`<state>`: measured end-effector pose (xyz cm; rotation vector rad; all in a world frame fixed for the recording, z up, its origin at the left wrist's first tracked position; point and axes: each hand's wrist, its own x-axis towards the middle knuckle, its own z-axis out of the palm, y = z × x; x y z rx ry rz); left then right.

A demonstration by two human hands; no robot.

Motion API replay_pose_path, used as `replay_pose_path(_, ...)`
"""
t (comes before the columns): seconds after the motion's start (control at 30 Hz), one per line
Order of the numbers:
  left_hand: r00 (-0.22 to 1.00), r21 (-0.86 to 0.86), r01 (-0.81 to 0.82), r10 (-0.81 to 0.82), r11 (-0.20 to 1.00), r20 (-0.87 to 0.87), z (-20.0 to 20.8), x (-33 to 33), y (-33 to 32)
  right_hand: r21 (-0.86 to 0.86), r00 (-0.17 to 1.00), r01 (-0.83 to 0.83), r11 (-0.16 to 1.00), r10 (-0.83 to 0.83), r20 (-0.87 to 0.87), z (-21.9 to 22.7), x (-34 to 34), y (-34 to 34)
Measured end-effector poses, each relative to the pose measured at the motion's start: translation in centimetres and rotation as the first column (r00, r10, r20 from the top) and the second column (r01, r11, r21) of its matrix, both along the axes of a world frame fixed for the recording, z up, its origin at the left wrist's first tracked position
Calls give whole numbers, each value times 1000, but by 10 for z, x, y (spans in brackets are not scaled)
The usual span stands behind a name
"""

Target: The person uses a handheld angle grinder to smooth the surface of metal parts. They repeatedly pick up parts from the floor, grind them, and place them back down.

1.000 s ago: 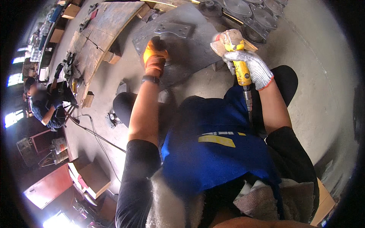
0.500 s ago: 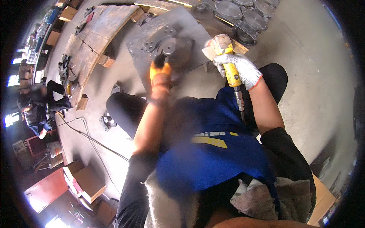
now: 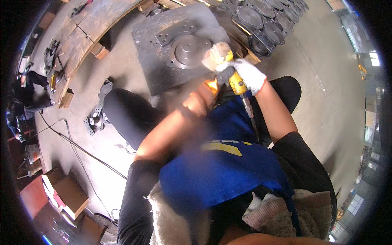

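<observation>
My right hand (image 3: 250,75), in a whitish knit glove, is wrapped round a yellow air grinder (image 3: 238,85) with a pale worn disc at its head. My left hand (image 3: 224,76), in an orange glove with dark fingers, is closed on the same tool just below the head. A hose fitting (image 3: 246,102) runs down from the grinder towards my lap. Left of the disc, a round dark metal flange (image 3: 190,50) with a raised hub lies on a flat steel plate (image 3: 149,69). Behind it sits a curved bracket (image 3: 175,32) with holes. The left fingertips are partly hidden.
Many round metal parts (image 3: 271,30) are stacked at the far right. A wooden platform (image 3: 77,45) stands left, with another person (image 3: 34,92) beyond it. Metal brackets (image 3: 97,118) lie on the floor beside my left knee. A black hose (image 3: 81,149) and a cardboard box (image 3: 71,194) are lower left.
My left hand has left the flange and moved right onto the grinder. The grinder has come slightly left, with my right hand still round it. The view has shifted a little.
</observation>
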<state>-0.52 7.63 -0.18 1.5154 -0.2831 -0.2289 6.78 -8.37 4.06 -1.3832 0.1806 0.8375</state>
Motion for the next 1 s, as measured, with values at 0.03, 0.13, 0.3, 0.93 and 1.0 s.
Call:
replay_pose_path(0.03, 1000, 22, 2, -2, 1000, 14, -6, -4, -1, -57, 999, -35, 998, 36, 15, -3, -1, 2)
replay_pose_path(0.13, 999, 59, 9, -11, 998, 33, -15, -25, 3, 138, 999, -34, 990, 39, -32, -7, -17, 10)
replay_pose_path(0.3, 886, 725, -59, -299, 687, 355, -13, -52, 43, -102, 745, -391, 915, 380, 548, -19, -17, 36)
replay_pose_path(0.93, 956, 612, -294, 213, 734, 204, -42, -19, 22, -41, 971, -141, 989, 147, 191, 20, -19, 23)
replay_pose_path(1.0, 824, 475, -458, 559, 751, -91, 2, -9, 50, -108, 950, -60, 992, 90, 298, 27, -17, 7)
